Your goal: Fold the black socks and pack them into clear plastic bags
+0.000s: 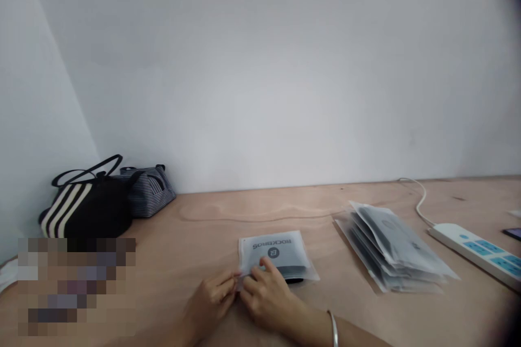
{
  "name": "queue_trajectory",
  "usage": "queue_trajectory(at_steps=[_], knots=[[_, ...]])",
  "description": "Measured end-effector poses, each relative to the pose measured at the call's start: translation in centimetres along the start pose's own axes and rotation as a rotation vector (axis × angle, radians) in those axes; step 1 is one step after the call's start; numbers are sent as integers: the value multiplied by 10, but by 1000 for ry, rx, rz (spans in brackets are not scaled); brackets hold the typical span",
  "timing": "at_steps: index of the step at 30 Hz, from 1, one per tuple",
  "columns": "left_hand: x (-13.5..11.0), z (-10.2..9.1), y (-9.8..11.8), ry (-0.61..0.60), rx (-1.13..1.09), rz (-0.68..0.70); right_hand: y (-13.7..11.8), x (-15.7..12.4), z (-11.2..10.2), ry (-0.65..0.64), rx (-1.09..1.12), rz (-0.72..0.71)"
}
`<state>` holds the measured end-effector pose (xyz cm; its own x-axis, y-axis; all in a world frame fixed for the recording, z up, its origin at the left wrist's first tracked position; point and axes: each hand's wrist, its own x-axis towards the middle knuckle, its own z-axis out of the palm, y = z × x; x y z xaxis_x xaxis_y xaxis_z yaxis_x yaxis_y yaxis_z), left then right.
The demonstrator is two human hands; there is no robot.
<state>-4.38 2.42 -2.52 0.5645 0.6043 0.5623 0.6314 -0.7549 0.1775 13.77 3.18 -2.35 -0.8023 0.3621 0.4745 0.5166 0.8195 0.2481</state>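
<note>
A frosted grey plastic pouch (277, 255) with a printed logo lies flat on the wooden table (211, 222), a dark item inside it. My left hand (211, 301) and my right hand (268, 295) meet at the pouch's near left corner. Both pinch its edge with fingers pressed together. A silver bangle (334, 328) circles my right wrist.
A fanned stack of similar frosted pouches (394, 249) lies to the right. Beyond it sits a white power strip (476, 252) with its cable running back to the wall. A black striped handbag (87, 203) and a pinstriped pouch (148, 187) stand at the back left corner.
</note>
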Motion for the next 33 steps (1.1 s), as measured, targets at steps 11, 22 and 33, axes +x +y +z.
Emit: queue_trajectory(at_steps=[11, 22, 33], knots=[[4, -1, 4, 12, -66, -24, 61, -124, -53, -65, -31, 198], [52, -7, 35, -132, 162, 27, 67, -69, -72, -132, 344, 320], [54, 49, 6, -327, 135, -77, 81, -59, -39, -402, 486, 247]])
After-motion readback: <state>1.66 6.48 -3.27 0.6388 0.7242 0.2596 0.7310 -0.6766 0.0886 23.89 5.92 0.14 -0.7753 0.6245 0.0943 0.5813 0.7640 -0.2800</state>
